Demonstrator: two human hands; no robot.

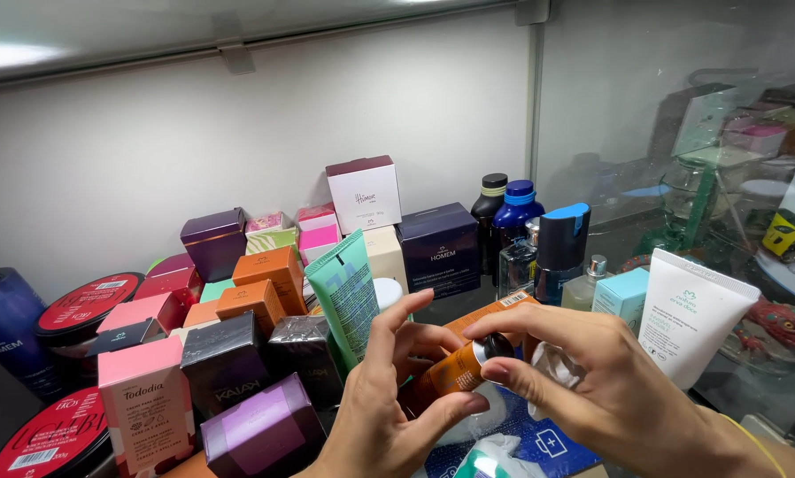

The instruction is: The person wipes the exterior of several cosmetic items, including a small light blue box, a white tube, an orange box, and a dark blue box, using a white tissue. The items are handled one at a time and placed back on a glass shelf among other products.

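Both hands meet low in the middle of the view over a crowded shelf of cosmetics. The left hand [382,416] grips a small orange bottle [451,372] around its body, thumb below and fingers curled over it. The right hand [592,389] pinches the bottle's dark, rounded cap [495,347] between thumb and forefinger. The bottle lies tilted, cap end up and to the right, just in front of an orange carton [490,314] with a barcode label at its upper end.

Behind the left hand a mint-green squeeze tube [349,296] with printed panels leans upright. To its left stand small cartons packed edge to edge: a pale pink box [145,403], a glossy dark box [225,358] wrapped in film, a purple box [260,434], and two orange boxes [260,283]. Two round red-lidded tins [88,305] sit at the far left, beside a dark blue bottle [3,327].

Further back a white cube box with a maroon top [364,193] stands highest, next to a navy box [440,248]. Right of that are a black bottle [489,208], a blue-capped bottle [516,212] and a clear glass flask with a blue-and-black cap [559,252]. A white matte tube [691,319] leans at the right, beside a light teal box [623,296]. A yellow toy car [791,235] shows behind the glass wall.
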